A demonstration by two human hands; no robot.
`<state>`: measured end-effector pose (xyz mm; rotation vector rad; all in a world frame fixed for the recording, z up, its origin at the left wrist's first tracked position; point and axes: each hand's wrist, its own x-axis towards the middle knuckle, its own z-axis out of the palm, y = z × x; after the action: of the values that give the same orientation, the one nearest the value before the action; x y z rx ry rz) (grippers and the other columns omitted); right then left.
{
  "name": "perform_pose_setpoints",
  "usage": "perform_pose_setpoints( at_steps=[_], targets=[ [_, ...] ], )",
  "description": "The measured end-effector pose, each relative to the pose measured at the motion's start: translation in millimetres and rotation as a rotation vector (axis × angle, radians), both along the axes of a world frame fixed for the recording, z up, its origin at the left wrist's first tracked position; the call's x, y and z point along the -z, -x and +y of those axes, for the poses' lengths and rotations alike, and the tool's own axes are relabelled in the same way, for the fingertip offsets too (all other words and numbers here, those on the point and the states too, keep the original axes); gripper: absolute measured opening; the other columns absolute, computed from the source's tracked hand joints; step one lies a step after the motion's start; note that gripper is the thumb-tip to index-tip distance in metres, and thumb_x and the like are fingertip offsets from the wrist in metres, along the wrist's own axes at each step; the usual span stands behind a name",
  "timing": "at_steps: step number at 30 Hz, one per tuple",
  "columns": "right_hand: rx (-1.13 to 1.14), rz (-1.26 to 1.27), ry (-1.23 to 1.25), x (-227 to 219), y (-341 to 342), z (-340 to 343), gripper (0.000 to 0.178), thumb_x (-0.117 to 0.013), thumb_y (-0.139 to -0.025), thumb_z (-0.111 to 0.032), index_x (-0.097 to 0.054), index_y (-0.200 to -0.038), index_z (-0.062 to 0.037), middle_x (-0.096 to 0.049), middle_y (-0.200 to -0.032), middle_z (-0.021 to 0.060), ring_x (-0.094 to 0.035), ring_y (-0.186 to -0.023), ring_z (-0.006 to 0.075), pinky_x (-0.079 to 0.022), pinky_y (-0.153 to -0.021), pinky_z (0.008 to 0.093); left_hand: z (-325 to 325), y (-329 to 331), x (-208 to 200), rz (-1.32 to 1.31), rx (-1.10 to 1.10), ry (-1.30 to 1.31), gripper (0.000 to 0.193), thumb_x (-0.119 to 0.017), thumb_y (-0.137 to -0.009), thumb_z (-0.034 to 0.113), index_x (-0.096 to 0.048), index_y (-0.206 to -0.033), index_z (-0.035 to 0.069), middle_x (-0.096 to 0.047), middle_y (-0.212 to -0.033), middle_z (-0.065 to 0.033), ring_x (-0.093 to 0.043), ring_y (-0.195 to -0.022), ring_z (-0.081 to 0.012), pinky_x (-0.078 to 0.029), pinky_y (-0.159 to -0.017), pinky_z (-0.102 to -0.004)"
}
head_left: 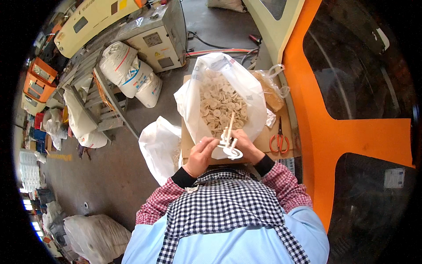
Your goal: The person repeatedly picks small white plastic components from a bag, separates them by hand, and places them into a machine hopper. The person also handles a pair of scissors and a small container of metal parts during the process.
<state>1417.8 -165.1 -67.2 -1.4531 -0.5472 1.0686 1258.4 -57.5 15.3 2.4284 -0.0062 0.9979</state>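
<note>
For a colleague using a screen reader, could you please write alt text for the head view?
A person's right hand holds a pale branched piece at the near edge of an open white bag of pale discs, the left hand close beside it. Orange-handled scissors lie to the right, near an orange machine.

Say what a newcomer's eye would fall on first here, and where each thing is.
The bright orange frame down the right side probably comes first. Then the open white bag of pale discs at the centre, with a white piece held in the right hand at its near edge. Red-handled scissors lie right of that hand.
</note>
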Motion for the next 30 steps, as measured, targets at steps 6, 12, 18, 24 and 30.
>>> perform_pose_setpoints(
  at_steps=[6, 12, 18, 24, 30],
  targets=[
    [0.131, -1.217, 0.118, -27.6, -10.7, 17.3, 0.038, -0.044, -0.094, -0.03, -0.059, -0.107, 0.0022, -0.061, -0.096, 0.019, -0.061, -0.084, 0.0284, -0.048, -0.069, 0.0353, 6.9, -7.7, 26.8, 0.108, -0.105, 0.989, 0.009, -0.052, -0.09, 0.002, -0.057, -0.096, -0.003, -0.057, -0.075, -0.0057, -0.055, -0.061, -0.0101, -0.045, -0.055, -0.023],
    [-0.217, -0.479, -0.262, -64.9, 7.2, 8.0, 0.025, -0.058, -0.087, -0.015, -0.06, -0.109, -0.0017, -0.061, -0.098, 0.0155, -0.06, -0.091, 0.0259, -0.047, -0.077, 0.0315, 2.6, -11.2, 30.2, 0.181, -0.032, 1.128, 0.013, -0.052, -0.092, 0.006, -0.057, -0.099, -0.003, -0.058, -0.076, -0.0044, -0.055, -0.06, -0.0093, -0.045, -0.054, -0.0223],
    [-0.078, -0.971, -0.246, -67.3, 23.5, 1.6, 0.018, -0.061, -0.085, -0.017, -0.06, -0.089, 0.0004, -0.06, -0.092, 0.0163, -0.06, -0.076, 0.0309, -0.048, -0.065, 0.0368, 2.5, -10.0, 29.6, 0.23, -0.003, 1.285, 0.012, -0.053, -0.092, 0.007, -0.059, -0.095, -0.003, -0.059, -0.073, -0.0032, -0.054, -0.059, -0.0086, -0.044, -0.051, -0.0225],
    [0.013, -0.954, -0.011, -25.4, 15.0, 2.1, 0.021, -0.057, -0.087, -0.021, -0.054, -0.079, -0.0014, -0.055, -0.065, 0.012, -0.055, -0.058, 0.0326, -0.041, -0.05, 0.0376, -11.3, -2.2, 17.8, 0.081, -0.063, 0.213, 0.019, -0.056, -0.078, -0.006, -0.06, -0.097, -0.003, -0.058, -0.084, -0.0102, -0.061, -0.068, -0.0209, -0.051, -0.059, -0.0289],
    [-0.412, -0.496, 0.028, 11.6, -6.0, 8.4, 0.015, -0.051, -0.085, -0.014, -0.051, -0.091, -0.0008, -0.044, -0.057, 0.0112, -0.048, -0.051, 0.0216, -0.036, -0.047, 0.0331, -2.4, 4.5, 27.2, 0.12, 0.21, -0.278, 0.044, -0.058, -0.066, -0.004, -0.055, -0.11, -0.003, -0.055, -0.098, -0.014, -0.059, -0.082, -0.0249, -0.05, -0.071, -0.0323]
  ],
)
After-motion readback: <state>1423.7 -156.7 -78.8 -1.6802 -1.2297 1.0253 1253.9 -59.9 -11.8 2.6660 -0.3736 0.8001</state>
